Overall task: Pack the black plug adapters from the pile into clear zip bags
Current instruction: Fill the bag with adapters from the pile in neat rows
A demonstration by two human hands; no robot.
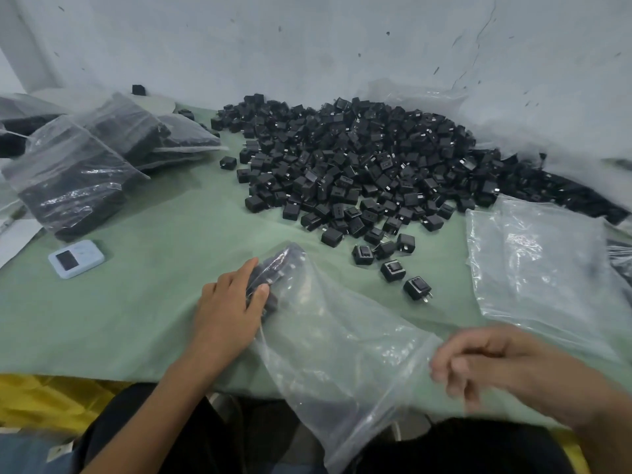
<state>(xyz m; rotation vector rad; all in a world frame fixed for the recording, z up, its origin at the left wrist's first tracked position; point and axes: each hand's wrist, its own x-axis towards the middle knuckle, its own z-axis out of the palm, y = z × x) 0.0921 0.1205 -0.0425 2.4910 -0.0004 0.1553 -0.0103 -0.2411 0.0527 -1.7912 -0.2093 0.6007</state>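
green cloth (154, 309), left hand (229, 302) flat on bagged adapters (273, 268), right hand (496, 364) blurred, grip unclear

Left hand (232, 302): is being held palm down, with the fingers being stretched forward almost straight and the thumb being spread to the right.
Left forearm (164, 388): is being extended bare from the lower left, angled up and rightward.
Right hand (478, 362): is being held with the fingers curled inward; it is blurred, so no grip can be told.
Right forearm (581, 395): is being extended from the lower right corner.
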